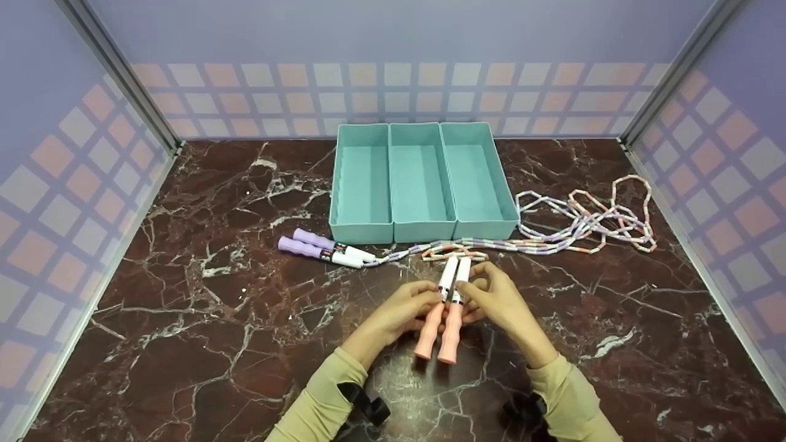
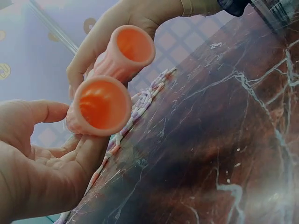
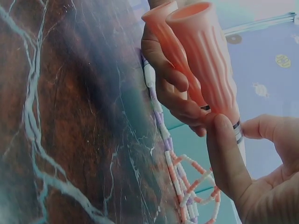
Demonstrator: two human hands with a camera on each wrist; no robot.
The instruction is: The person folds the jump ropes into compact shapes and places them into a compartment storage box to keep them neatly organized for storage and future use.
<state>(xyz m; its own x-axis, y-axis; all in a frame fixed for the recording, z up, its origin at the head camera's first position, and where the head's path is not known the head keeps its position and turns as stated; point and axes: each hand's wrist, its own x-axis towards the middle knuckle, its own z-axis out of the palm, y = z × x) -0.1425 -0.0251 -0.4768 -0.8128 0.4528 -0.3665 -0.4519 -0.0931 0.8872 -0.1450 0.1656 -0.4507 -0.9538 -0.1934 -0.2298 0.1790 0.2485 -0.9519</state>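
My left hand (image 1: 405, 307) pinches the left of two jump rope handles (image 1: 431, 328), orange with a white upper part. The other orange handle (image 1: 452, 328) is pinched in my right hand (image 1: 500, 301). Side by side, the pair points away from me, white ends toward the bins. In the left wrist view, the open hollow end of one handle (image 2: 103, 105) faces the camera. Ridges show along the nearer handle (image 3: 205, 56) in the right wrist view. Orange-and-white beaded rope (image 1: 457, 253) lies just beyond the white ends.
Three joined teal fabric bins (image 1: 393, 232) stand at the back centre, without contents. A jump rope's purple handles (image 1: 307, 245) lie in front of them at left. Tangled beaded ropes (image 1: 589, 224), purple and orange, spread to their right. Patterned walls (image 1: 393, 80) enclose the marble-look tabletop (image 1: 215, 344).
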